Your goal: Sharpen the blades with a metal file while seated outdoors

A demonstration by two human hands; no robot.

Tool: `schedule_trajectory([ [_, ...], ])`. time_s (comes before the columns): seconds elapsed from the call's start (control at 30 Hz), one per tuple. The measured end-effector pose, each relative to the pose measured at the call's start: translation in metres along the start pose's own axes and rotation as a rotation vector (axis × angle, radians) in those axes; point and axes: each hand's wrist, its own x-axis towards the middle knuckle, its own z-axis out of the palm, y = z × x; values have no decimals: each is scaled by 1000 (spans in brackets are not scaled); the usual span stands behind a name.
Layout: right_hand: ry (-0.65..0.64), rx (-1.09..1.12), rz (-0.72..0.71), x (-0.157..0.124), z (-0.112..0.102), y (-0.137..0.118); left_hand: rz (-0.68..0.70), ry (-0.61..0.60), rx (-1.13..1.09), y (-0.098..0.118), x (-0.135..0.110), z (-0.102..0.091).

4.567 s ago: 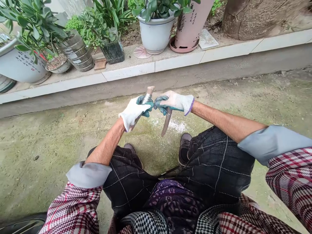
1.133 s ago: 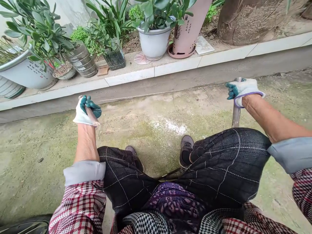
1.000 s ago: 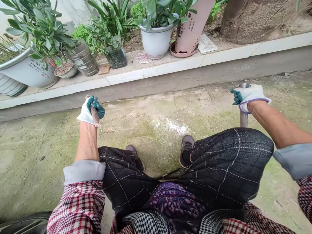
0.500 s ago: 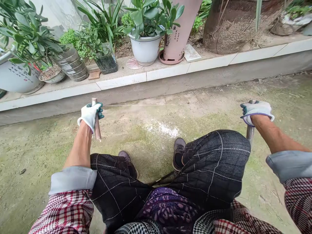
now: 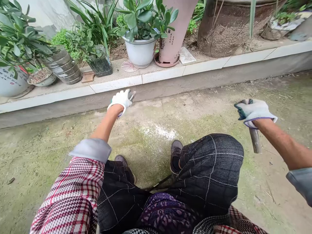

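My left hand (image 5: 121, 100), in a white work glove with green on the finger side, is closed in front of the ledge. The end of a short wooden stick (image 5: 132, 95) pokes out beside its thumb, slightly blurred; the rest is hidden by the hand. At the right, my right hand (image 5: 254, 110), gloved the same way, is wrapped round another wooden stick (image 5: 255, 141), whose lower end hangs below the palm. Any string between the two sticks is too faint to make out. Below and between the hands, white powder (image 5: 165, 132) is scattered on the ground.
A tiled ledge (image 5: 117, 83) crosses the view. On it stand a white flowerpot (image 5: 140, 52), a tall pink pot (image 5: 172, 45), a black plastic pot (image 5: 100, 66) and a big brown pot (image 5: 224, 32). My shoes (image 5: 175, 156) rest on mossy concrete.
My left hand has swung right and up towards the ledge, turning its stick. My right hand has stayed near its place, its stick tilting outward. The thin taut string between them no longer shows.
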Motion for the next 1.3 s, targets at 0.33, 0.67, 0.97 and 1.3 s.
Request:
schedule_trajectory([
  [0.33,-202,237,-532,-79,49,-171,118,-169,-869,41,-89,4],
  [0.67,-709,1004,-431,-156,133,-271,-12,-200,-1511,77,-142,1],
  [0.97,-811,863,-704,-147,140,-265,-165,-206,-1610,75,-155,-19],
  [1.3,-728,287,-886,-140,116,-247,-8,-323,-1488,46,-170,-38],
])
